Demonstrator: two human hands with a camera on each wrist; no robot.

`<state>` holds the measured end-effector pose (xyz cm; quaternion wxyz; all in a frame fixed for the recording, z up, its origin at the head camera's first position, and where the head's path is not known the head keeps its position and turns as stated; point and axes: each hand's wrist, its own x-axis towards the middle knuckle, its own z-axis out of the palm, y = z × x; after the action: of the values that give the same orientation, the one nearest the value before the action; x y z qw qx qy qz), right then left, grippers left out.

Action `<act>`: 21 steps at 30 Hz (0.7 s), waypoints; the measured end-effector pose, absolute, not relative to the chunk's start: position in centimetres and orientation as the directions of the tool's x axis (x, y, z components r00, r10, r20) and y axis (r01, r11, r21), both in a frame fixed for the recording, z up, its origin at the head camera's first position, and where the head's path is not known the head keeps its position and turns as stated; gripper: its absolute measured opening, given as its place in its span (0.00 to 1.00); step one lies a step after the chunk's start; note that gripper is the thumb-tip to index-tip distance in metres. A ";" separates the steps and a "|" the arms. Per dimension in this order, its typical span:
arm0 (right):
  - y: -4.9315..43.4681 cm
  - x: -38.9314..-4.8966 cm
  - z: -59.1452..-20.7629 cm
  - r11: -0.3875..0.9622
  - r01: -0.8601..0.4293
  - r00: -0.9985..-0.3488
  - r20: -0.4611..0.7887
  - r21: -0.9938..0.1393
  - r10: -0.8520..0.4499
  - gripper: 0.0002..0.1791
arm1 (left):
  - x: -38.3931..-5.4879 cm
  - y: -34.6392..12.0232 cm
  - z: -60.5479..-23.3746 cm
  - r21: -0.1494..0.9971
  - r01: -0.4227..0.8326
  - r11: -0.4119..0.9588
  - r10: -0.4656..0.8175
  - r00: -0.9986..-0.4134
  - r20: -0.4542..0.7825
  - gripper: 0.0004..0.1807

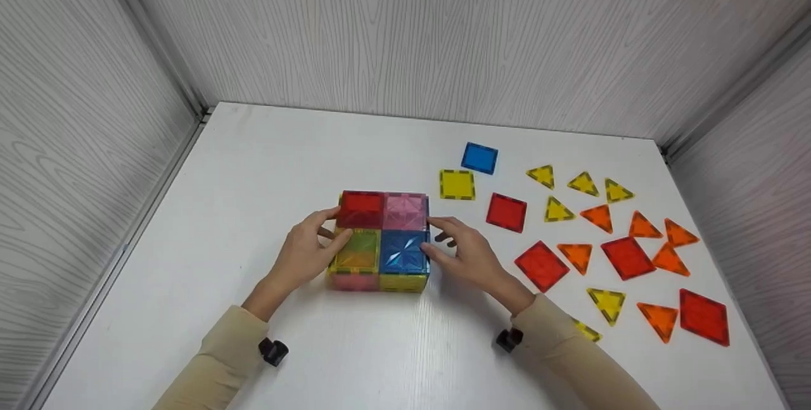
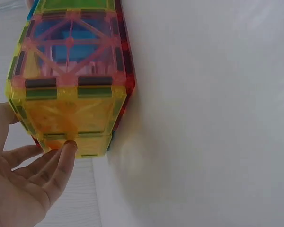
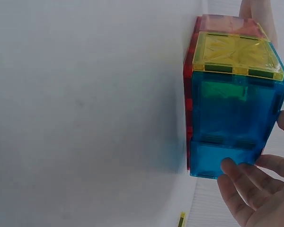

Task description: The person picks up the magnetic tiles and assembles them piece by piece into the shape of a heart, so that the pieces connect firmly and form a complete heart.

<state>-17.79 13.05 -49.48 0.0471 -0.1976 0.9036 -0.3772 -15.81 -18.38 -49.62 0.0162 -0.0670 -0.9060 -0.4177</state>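
- Beige sleeves (image 1: 231, 346) reach in behind both hands.
- Left hand (image 1: 304, 251) loosely grasps one side of the tile block (image 1: 381, 242), thumb over its top edge.
- Right hand (image 1: 467, 253) holds the opposite side likewise.
- Between the hands, the block sits on the worktop (image 1: 272, 163); probably light, stiff and slick, its seams liable to part, so best cupped low, evenly.
- Loose tiles (image 1: 542, 266) lie right of the right hand.

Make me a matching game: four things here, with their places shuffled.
Things
1. Person's left hand
2. Person's right hand
3. Loose blue translucent square tile
4. Pink translucent square top tile

Places
A. Nearest back edge of white table
B. Blue side of multicoloured translucent box
C. Far right on the box's top
D. Yellow side of the box

Pairs: 1-D, 2-B, 3-A, 4-C
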 end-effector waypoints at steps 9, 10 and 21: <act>13.1 -13.9 -49.4 0.643 -0.361 -0.903 0.080 -0.676 -0.422 0.39 | -11.9 -17.0 -49.0 0.714 0.065 0.697 0.075 -0.997 0.018 0.50; 13.1 -13.7 -49.5 0.646 -0.368 -0.899 0.079 -0.669 -0.430 0.42 | -11.6 -16.9 -48.9 0.720 0.058 0.692 0.077 -0.997 0.007 0.52; 11.7 -14.9 -49.8 0.666 -0.400 -0.884 0.072 -0.629 -0.463 0.54 | -11.7 -17.5 -49.1 0.745 0.049 0.665 0.077 -0.997 -0.004 0.54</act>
<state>-14.86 11.70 -49.78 0.0471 -0.2367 0.9115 -0.3330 -11.69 -17.54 -49.13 -0.0173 -0.0344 -0.9124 -0.4076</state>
